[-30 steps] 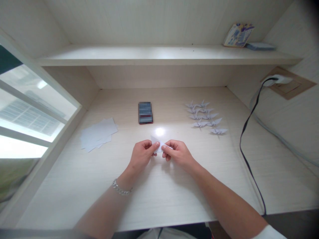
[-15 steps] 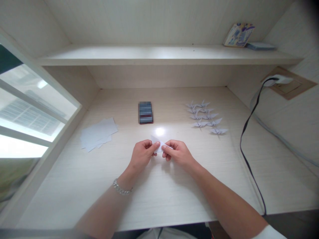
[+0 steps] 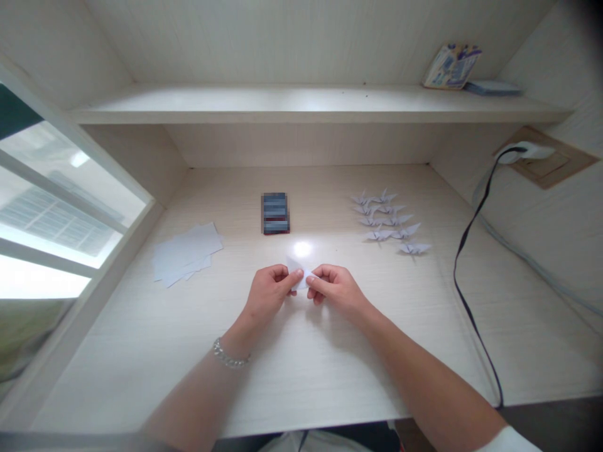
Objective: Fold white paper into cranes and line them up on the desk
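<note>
A small piece of folded white paper (image 3: pixel 301 283) is held above the desk between both hands. My left hand (image 3: pixel 273 290) pinches its left side, thumb on top. At its right edge, my right hand (image 3: pixel 336 287) grips it between thumb and fingers. One pointed corner of the paper rises away from me. The finer folds are too small to make out, and the fingertips cover part of them. Several folded paper cranes (image 3: pixel 387 220) stand in rows on the right. Loose white paper sheets (image 3: pixel 186 252) lie overlapping on the left.
A dark, blurred-out rectangular item (image 3: pixel 276 213) lies beyond my hands. A black cable (image 3: pixel 464 295) runs from the wall socket (image 3: pixel 546 157) down the desk's right side. The shelf (image 3: pixel 282 100) overhead bears a colourful packet (image 3: pixel 453 66). A window (image 3: pixel 56 207) is at left.
Both hands stay in nearly the same place. The right-hand end of the folded paper shows less beside my right fingers than before.
</note>
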`<state>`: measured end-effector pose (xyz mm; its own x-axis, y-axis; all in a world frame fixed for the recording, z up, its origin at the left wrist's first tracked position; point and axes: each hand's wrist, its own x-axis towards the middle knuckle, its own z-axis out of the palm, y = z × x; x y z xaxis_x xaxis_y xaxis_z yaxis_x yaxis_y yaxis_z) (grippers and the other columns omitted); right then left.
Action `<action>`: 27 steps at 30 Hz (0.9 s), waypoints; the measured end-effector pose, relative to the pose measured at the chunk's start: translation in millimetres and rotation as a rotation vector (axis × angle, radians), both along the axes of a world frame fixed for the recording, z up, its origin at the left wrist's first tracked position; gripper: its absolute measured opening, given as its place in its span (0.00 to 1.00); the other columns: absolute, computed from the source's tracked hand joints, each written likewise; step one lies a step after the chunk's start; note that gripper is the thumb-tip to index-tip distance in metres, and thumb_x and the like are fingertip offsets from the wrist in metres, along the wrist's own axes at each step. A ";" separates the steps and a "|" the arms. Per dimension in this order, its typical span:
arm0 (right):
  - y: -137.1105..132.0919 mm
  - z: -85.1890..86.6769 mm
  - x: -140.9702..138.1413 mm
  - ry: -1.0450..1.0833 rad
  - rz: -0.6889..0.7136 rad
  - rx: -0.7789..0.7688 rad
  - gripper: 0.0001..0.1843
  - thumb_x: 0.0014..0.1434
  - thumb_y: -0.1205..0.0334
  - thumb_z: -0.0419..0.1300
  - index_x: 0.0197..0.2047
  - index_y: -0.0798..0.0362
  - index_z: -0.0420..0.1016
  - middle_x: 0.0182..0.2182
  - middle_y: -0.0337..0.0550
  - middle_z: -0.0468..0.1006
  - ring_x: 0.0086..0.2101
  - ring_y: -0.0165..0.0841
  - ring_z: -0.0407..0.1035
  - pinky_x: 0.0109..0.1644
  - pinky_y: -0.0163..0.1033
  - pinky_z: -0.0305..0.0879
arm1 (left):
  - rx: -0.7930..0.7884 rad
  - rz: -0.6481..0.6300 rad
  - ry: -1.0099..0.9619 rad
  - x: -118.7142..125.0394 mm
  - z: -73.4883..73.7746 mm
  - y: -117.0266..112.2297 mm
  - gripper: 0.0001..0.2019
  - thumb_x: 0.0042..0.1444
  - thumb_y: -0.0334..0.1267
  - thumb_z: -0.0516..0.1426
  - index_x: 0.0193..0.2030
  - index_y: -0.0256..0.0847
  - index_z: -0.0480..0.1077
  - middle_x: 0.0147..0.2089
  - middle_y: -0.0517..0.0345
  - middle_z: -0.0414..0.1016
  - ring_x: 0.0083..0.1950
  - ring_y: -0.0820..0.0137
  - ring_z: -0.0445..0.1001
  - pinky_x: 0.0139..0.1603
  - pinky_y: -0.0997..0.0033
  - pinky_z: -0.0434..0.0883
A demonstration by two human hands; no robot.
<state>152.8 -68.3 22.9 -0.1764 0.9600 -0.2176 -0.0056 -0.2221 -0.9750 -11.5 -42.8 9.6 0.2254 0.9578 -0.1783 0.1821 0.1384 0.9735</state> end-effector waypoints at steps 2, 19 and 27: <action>0.5 1.2 0.8 -0.021 0.011 0.022 0.11 0.52 0.56 0.59 0.28 0.56 0.69 0.22 0.40 0.74 0.20 0.26 0.66 0.25 0.32 0.62 | 0.006 -0.012 0.010 -0.2 0.7 -0.1 0.17 0.47 0.49 0.58 0.21 0.36 0.63 0.21 0.61 0.65 0.25 0.74 0.67 0.25 0.77 0.63; 2.3 -8.8 3.1 -0.027 -0.174 0.107 0.14 0.55 0.52 0.56 0.29 0.56 0.69 0.23 0.37 0.70 0.24 0.27 0.66 0.28 0.35 0.69 | -0.063 -0.228 -0.063 0.8 12.8 -4.1 0.14 0.51 0.45 0.57 0.29 0.34 0.72 0.26 0.53 0.74 0.27 0.72 0.70 0.30 0.73 0.67; 1.3 -5.6 1.4 -0.038 -0.230 0.132 0.14 0.55 0.52 0.56 0.29 0.56 0.69 0.24 0.38 0.71 0.23 0.27 0.67 0.27 0.34 0.68 | 0.048 -0.169 -0.037 2.4 11.5 -3.0 0.10 0.51 0.41 0.57 0.26 0.36 0.69 0.23 0.59 0.69 0.26 0.75 0.66 0.29 0.76 0.63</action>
<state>154.2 -67.0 17.3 0.0552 0.9944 -0.0904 -0.0038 -0.0903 -0.9959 -9.1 -45.8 21.1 0.3891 0.9130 -0.1223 0.1627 0.0625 0.9847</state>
